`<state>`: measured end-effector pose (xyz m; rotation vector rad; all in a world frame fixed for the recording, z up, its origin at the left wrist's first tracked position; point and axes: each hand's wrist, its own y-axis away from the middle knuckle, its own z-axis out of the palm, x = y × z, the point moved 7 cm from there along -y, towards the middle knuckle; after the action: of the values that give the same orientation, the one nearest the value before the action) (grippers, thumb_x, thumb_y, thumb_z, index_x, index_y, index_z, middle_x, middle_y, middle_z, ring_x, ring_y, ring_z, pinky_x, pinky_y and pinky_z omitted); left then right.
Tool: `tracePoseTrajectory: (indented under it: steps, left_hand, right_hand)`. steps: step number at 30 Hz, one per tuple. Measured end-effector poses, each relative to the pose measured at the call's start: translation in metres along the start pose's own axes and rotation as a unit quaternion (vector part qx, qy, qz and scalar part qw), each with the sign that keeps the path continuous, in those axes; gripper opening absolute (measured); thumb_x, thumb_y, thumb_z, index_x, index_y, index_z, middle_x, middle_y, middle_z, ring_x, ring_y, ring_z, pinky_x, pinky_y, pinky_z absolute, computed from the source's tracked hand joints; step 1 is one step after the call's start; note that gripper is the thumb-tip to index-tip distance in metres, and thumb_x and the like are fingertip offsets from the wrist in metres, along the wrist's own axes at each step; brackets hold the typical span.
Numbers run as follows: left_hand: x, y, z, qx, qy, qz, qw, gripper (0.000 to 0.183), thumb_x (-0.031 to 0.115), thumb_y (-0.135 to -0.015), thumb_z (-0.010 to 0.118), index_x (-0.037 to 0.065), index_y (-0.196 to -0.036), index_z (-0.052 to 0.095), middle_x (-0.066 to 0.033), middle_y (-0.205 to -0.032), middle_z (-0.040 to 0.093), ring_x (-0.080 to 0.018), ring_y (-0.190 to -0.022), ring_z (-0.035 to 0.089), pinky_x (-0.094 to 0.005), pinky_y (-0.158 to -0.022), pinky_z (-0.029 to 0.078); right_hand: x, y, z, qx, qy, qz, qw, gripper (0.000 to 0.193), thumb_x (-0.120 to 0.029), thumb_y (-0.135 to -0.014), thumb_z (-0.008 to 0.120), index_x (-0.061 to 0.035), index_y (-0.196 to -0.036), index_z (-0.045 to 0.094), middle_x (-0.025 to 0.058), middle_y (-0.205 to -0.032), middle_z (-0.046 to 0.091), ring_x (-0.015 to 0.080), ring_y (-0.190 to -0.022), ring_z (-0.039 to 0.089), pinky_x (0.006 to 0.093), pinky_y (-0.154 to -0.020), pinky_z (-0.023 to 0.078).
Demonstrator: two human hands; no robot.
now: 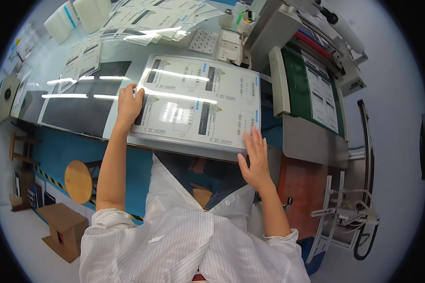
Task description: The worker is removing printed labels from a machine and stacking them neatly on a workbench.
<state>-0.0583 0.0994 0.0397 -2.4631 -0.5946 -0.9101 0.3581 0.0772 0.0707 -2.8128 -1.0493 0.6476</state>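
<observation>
A stack of clear-looking printed sheets [184, 101] with dark label blocks and blue print lies in front of me at the table's near edge. My left hand [130, 106] grips the stack's left edge, its thumb at the rim and its fingers curled along the side, partly hidden. At the near right corner my right hand [256, 160] holds nothing. Its fingers are outstretched and apart, with the fingertips at the stack's edge.
Left of the stack lies a dark panel [80, 104] under a glossy surface. More printed sheets [146, 21] are spread at the back. To the right stands a machine with a green bed [295, 80] holding a printed sheet [322, 94]. A round wooden stool [79, 181] stands below left.
</observation>
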Motion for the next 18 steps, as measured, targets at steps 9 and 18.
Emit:
tracePoseTrajectory:
  steps: [9, 18]
  left_hand:
    - [0.011, 0.032, -0.007, -0.016, -0.056, 0.026, 0.998, 0.046, 0.025, -0.095, 0.051, -0.008, -0.128, 0.049, -0.0277, -0.125, 0.052, -0.0405, -0.117, 0.05, -0.0423, -0.101, 0.039]
    - [0.01, 0.055, 0.002, -0.025, -0.038, -0.05, 0.998, 0.048, 0.034, -0.099, 0.042, -0.002, -0.129, 0.051, -0.0242, -0.122, 0.056, -0.039, -0.113, 0.054, -0.0428, -0.096, 0.042]
  right_hand:
    - [0.049, 0.015, 0.004, 0.152, -0.123, 0.097, 0.976, 0.078, -0.038, -0.088, 0.067, -0.0008, -0.147, 0.031, 0.0242, -0.143, 0.042, 0.0392, -0.128, 0.047, 0.0403, -0.105, 0.04]
    - [0.05, 0.013, 0.001, 0.185, -0.091, 0.098, 0.974, 0.066, -0.042, -0.089, 0.065, -0.0019, -0.139, 0.046, 0.022, -0.135, 0.052, 0.0354, -0.122, 0.054, 0.0404, -0.101, 0.044]
